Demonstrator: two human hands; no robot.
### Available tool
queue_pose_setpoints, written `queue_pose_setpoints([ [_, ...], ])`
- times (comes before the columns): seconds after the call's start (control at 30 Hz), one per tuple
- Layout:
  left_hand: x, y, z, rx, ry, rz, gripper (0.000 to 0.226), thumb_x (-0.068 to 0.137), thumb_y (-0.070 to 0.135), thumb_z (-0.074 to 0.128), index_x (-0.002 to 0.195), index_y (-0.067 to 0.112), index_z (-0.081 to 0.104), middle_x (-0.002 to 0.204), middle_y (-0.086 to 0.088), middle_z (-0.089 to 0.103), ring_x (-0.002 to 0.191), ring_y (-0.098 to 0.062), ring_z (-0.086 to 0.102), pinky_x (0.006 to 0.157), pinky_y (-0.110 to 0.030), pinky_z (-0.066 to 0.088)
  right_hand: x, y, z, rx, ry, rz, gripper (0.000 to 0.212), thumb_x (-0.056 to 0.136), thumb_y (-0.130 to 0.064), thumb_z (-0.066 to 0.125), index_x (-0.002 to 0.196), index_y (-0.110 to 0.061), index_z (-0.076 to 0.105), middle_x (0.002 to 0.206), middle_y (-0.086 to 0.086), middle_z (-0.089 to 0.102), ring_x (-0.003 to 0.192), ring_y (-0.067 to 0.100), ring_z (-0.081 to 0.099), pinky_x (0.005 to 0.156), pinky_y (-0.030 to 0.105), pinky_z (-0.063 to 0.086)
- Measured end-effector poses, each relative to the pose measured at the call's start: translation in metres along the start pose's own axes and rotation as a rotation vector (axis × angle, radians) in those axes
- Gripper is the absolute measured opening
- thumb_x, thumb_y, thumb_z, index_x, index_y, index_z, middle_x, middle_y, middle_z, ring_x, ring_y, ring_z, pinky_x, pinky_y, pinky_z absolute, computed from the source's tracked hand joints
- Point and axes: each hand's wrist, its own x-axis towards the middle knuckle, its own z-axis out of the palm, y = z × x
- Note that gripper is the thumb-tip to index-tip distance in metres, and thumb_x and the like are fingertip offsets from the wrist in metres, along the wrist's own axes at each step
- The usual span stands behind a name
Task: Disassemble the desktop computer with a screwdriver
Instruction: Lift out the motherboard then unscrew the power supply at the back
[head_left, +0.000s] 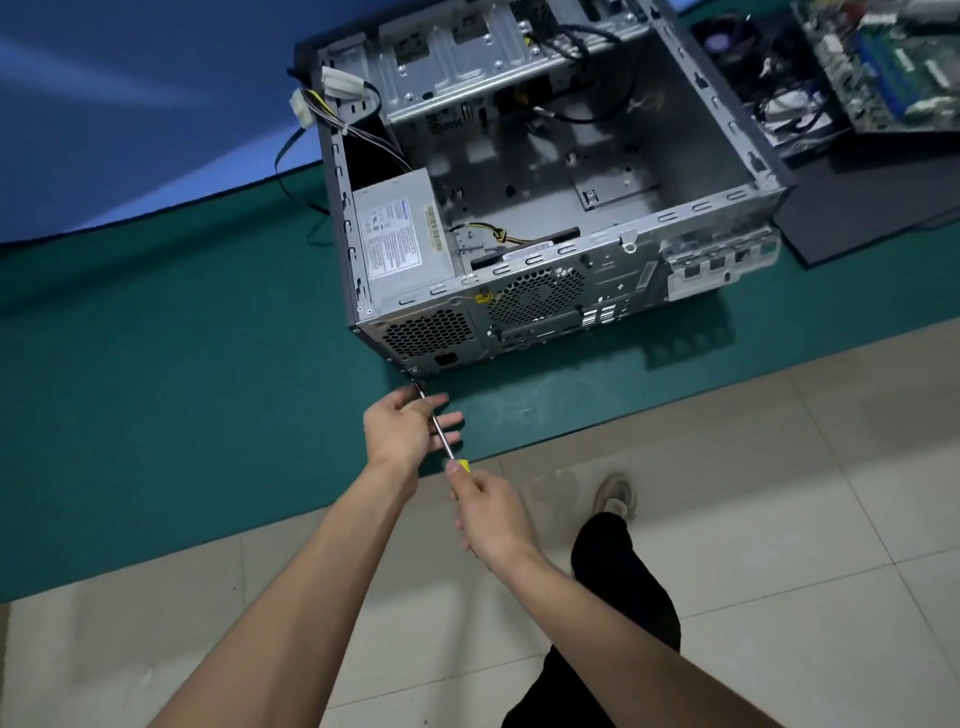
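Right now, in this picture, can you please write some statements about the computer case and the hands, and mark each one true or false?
1. The right hand holds the screwdriver by its yellow handle. True.
2. The screwdriver tip is at the lower rear corner of the computer case, below the power supply. True.
3. The motherboard is mounted inside the case. False: the motherboard lies outside, on the far right, and the case's main bay is bare metal.
4. The left hand rests on top of the case. False: it is beside the screwdriver shaft, steadying it.
5. The case lies on a green mat. True.
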Motion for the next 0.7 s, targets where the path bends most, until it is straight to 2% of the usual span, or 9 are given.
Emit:
queue_pose_setpoints([
  [0.17, 0.006, 0.004, -0.001, 0.014, -0.013, 0.020, 0.040, 0.094, -0.004, 0.046, 0.133, -0.006, 0.038, 0.105, -0.016, 0.064, 0.060, -0.017, 0.067, 0.053, -0.032, 0.058, 0.004, -0.002, 0.007, 0.058, 0.044, 0.011, 0.051, 0.091, -0.058, 0.042, 0.080, -0.011, 0.059, 0.073, 0.007, 0.061, 0.078, 0.035, 0.063, 0.074, 0.044, 0.051],
  [0.27, 0.009, 0.004, 0.000, 0.022, -0.012, 0.023, 0.035, 0.094, -0.004, 0.046, 0.128, -0.005, 0.042, 0.104, -0.016, 0.064, 0.064, -0.019, 0.067, 0.052, -0.030, 0.057, 0.003, -0.002, 0.010, 0.108, 0.042, 0.023, 0.049, 0.091, -0.057, 0.043, 0.078, -0.012, 0.059, 0.069, 0.005, 0.058, 0.070, 0.031, 0.057, 0.073, 0.044, 0.050],
  [0.33, 0.010, 0.003, 0.001, 0.027, 0.000, 0.030, 0.031, 0.094, -0.004, 0.045, 0.125, -0.003, 0.045, 0.103, -0.015, 0.064, 0.062, -0.017, 0.067, 0.049, -0.028, 0.057, 0.005, -0.001, 0.010, 0.146, 0.031, 0.035, 0.048, 0.091, -0.056, 0.044, 0.077, -0.012, 0.058, 0.065, 0.003, 0.054, 0.065, 0.025, 0.052, 0.067, 0.042, 0.047],
  [0.43, 0.012, 0.002, 0.002, 0.025, 0.023, 0.036, 0.028, 0.094, -0.004, 0.045, 0.122, -0.001, 0.046, 0.101, -0.014, 0.064, 0.054, -0.012, 0.067, 0.045, -0.026, 0.055, 0.004, -0.002, 0.009, 0.195, -0.006, 0.052, 0.046, 0.093, -0.054, 0.044, 0.074, -0.014, 0.058, 0.056, -0.001, 0.051, 0.050, 0.020, 0.048, 0.051, 0.027, 0.040],
  [0.53, 0.014, 0.003, 0.002, 0.041, 0.033, 0.037, 0.023, 0.093, -0.004, 0.046, 0.116, 0.002, 0.048, 0.094, -0.011, 0.065, 0.052, -0.011, 0.067, 0.044, -0.025, 0.054, 0.002, -0.006, 0.007, 0.397, -0.127, 0.142, 0.046, 0.094, -0.051, 0.044, 0.073, -0.013, 0.059, 0.048, -0.001, 0.046, 0.036, 0.015, 0.040, 0.041, 0.021, 0.032],
  [0.7, 0.017, 0.006, 0.001, 0.064, 0.053, 0.034, 0.013, 0.092, -0.005, 0.049, 0.102, 0.003, 0.051, 0.085, -0.007, 0.066, 0.050, -0.013, 0.066, 0.043, -0.024, 0.053, 0.005, -0.007, -0.008, 0.830, -0.512, 0.389, 0.048, 0.091, -0.056, 0.047, 0.074, -0.013, 0.061, 0.048, -0.003, 0.041, 0.035, 0.012, 0.036, 0.038, 0.019, 0.032],
])
